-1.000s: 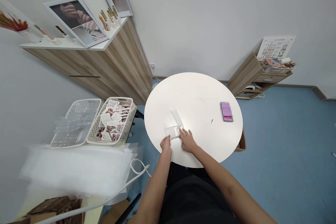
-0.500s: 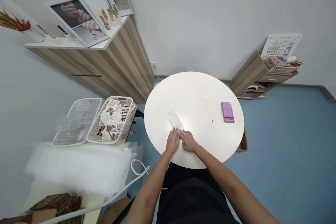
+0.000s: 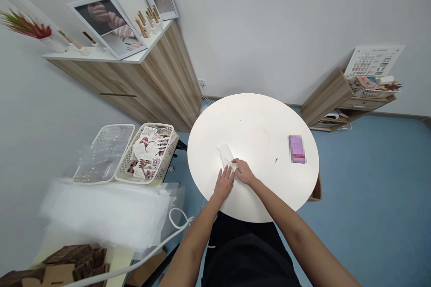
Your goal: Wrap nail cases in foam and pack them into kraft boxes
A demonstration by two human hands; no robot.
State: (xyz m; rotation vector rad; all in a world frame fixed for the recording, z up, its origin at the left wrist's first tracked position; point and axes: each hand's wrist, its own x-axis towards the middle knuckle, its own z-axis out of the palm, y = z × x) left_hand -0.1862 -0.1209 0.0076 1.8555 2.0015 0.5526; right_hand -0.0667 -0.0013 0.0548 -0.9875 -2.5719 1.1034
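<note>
A strip of thin white, translucent material lies on the round white table, just beyond my hands. My left hand rests with its fingers spread over the near part of the strip. Beside it, my right hand has its fingers curled in at the strip's right edge, pinching it. My palms and fingers hide the strip's near end.
A purple item lies at the table's right. On the left side table are a basket of small cards, a basket of clear plastic pieces and stacked translucent sheets. A white cable runs nearby.
My left hand has flattened out and its fingers have spread. My right hand has moved slightly up the strip and its fingers have curled in. The view has shifted a little.
</note>
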